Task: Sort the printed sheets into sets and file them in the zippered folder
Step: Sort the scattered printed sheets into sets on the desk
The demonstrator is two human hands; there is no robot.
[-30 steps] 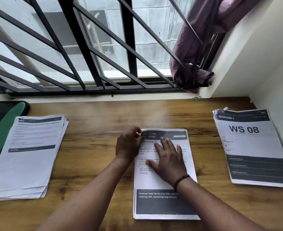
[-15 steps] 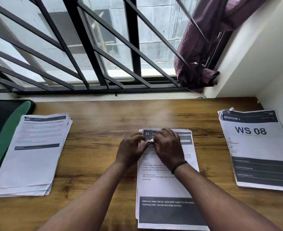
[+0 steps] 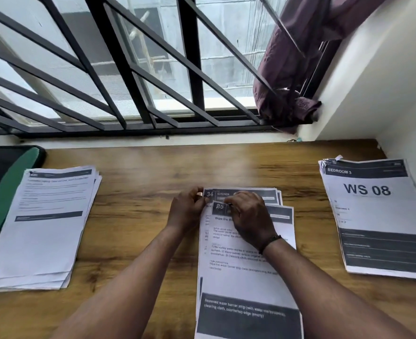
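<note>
**Hands busy at the top corner of the middle stack**

Both hands are curled at the top-left corner of the middle stack (image 3: 247, 265) on the wood surface (image 3: 138, 211). Left hand (image 3: 186, 211) pinches the corner edge; right hand (image 3: 249, 217) grips the top sheet marked 35. Forearms angle in from below. Zippered folder (image 3: 4, 182) sits far left, beside another pile (image 3: 43, 228).

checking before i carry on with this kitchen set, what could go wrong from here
1. Both hands, left hand and right hand, pinch at the top corner of the sheet numbered 35; it already sits askew on the sheet numbered 34, so the set could be fastened misaligned.
2. A tug there might tear the corner.
3. The BEDROOM 3 stack has ragged corners at top left and lies close by, so sets might mix.
</note>
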